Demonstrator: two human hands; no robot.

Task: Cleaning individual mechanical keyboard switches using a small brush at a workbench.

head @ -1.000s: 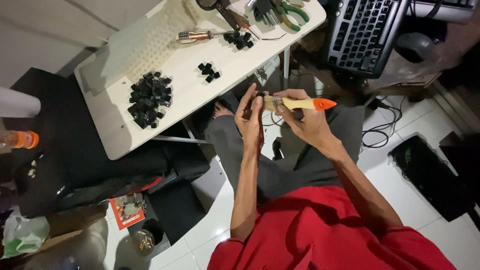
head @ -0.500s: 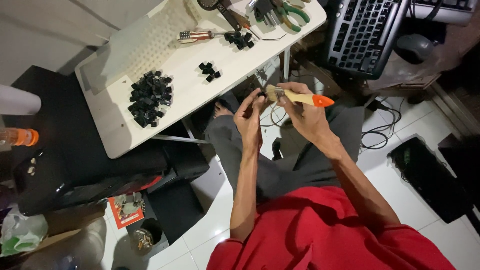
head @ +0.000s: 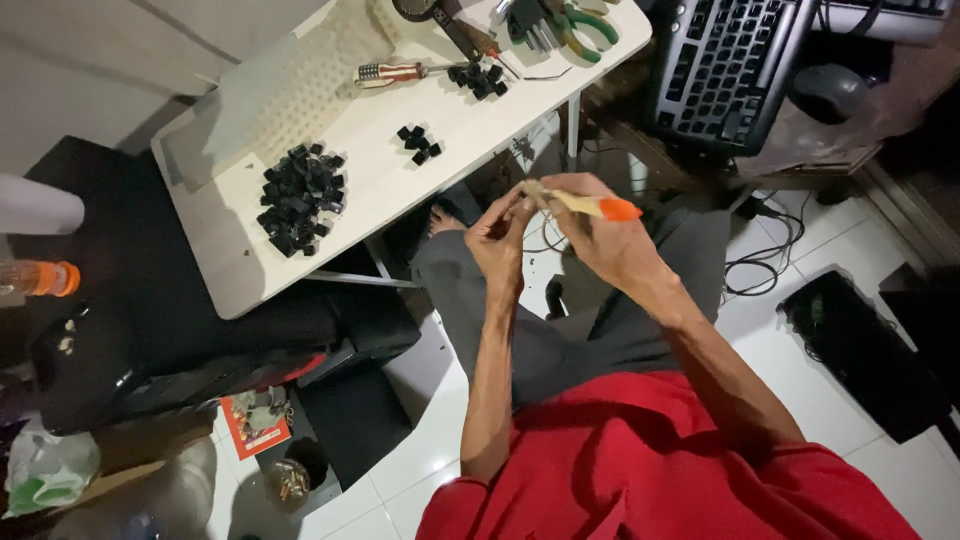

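A small brush with a pale wooden handle and an orange end (head: 585,204) is held level above the person's lap, in front of the white bench (head: 400,190). Its orange tip points to the person's right and its bristle end, half hidden, points toward the left hand. The right hand (head: 600,235) has its fingers (head: 560,188) closed round the brush handle. The left hand (head: 500,235) is raised beside it, its fingers (head: 512,205) pinched together at the bristle end; whether they hold some small piece there cannot be told.

Compared with half a second ago, both hands sit in nearly the same spot and the brush has kept its level lie; the left fingertips look drawn a little closer to the bristles.

The hands hang clear of the near edge of the bench, over grey-trousered knees, with open white floor tiles below and to the right. On the bench lie a large heap of small black keycaps (head: 298,198), a smaller cluster of black keycaps (head: 418,145), a third group (head: 480,78) near a screwdriver with a striped handle (head: 395,72), and green-handled pliers (head: 585,22) at the far edge. A black keyboard (head: 735,65) rests well to the right of the bench.
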